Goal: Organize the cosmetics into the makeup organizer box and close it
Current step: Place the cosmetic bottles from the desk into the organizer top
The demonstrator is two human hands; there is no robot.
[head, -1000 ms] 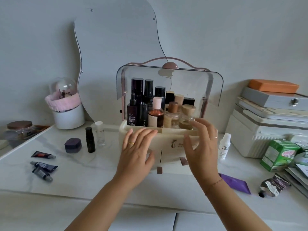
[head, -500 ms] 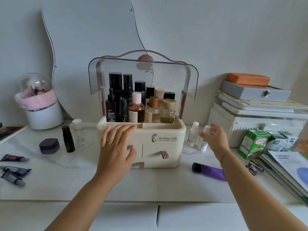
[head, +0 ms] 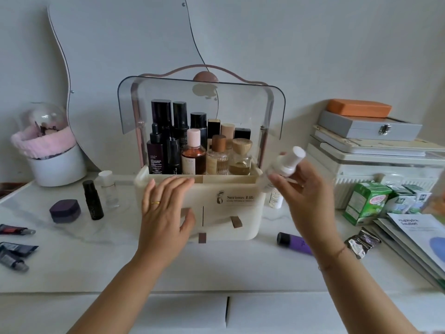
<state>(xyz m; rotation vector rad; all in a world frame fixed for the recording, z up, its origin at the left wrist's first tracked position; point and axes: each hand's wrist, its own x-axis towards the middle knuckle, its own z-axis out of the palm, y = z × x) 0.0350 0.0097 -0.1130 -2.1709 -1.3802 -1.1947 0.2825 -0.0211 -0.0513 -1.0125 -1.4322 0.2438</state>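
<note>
A cream makeup organizer box (head: 240, 189) stands mid-table with its clear lid (head: 202, 102) flipped up and several bottles upright inside. My left hand (head: 163, 210) rests flat against the box's front left, fingers spread, holding nothing. My right hand (head: 303, 194) is raised at the box's right side, gripping a small white bottle (head: 290, 162), somewhat blurred. Another white bottle (head: 275, 200) stands behind that hand. A purple tube (head: 292, 242) lies to the right. On the left are a black bottle (head: 93, 200), a clear bottle (head: 108, 189), a purple jar (head: 65, 210) and tubes (head: 14, 247).
A curvy mirror (head: 120, 56) leans on the wall behind. A white pot with pink cloth (head: 48, 153) sits far left. Stacked cases (head: 373, 145), green cartons (head: 366, 203), booklets (head: 419, 242) and a crumpled tube (head: 362, 242) crowd the right side.
My right hand reached right to the white bottles beside the box, took one and lifted it toward the box's top. My left hand stayed on the box front.
</note>
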